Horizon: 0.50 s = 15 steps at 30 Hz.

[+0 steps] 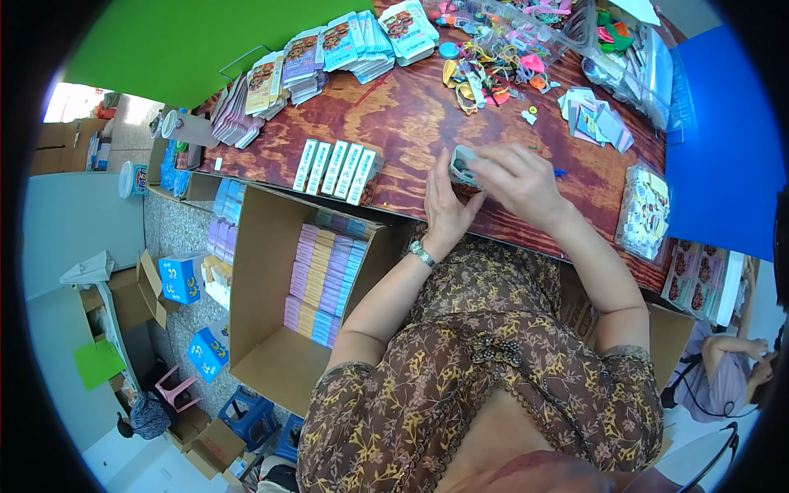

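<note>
Close to the front edge of the wooden table, my left hand [445,205] is wrapped round a small open carton [463,154] and keeps it upright. My right hand [519,182] reaches over the carton's mouth with its fingers bent together at the opening. Whatever those fingertips pinch is hidden. To the left of my hands stands a row of several filled-out small cartons [335,171], white on the narrow side. Farther back lie fanned stacks of flat printed cartons [353,43] in blue, purple and yellow.
Colourful small pieces [501,74] are heaped at the back, beside a clear bin [637,82]. Loose cards [596,119] and a clear tray of pale pieces [645,212] lie right. Below left stands a cardboard box [271,279] with stacked packs. Another person [723,366] sits far right.
</note>
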Tool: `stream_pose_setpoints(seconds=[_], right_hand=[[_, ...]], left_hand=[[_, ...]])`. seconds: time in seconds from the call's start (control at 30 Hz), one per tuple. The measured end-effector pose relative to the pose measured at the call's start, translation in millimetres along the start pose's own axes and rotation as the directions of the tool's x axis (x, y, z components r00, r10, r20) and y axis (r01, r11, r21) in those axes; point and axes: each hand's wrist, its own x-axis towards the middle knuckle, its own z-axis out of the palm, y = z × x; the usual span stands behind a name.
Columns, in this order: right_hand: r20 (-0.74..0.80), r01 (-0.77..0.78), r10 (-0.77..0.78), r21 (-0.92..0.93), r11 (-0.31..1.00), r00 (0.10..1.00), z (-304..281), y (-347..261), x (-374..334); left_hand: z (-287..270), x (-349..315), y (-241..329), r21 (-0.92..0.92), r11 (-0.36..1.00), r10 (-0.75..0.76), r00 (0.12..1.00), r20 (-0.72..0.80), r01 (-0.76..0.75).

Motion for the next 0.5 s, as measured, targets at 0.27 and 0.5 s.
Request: stream_pose_setpoints(seconds=[0.27, 0.5], right_hand=[[-0.22, -0.157, 0.218, 0.265, 0.951, 0.951, 34.5, 5.0, -51.8], [-0.048, -0.318, 0.378, 0.449, 0.835, 0.925, 45.2, 7.2, -63.8]], left_hand=[[4.5, -5.7, -2.9, -0.039, 0.992, 0.116, 0.986, -0.121, -0.121], [-9.6, 0.7, -13.9, -0.208, 0.959, 0.181, 0.981, -0.064, -0.191]])
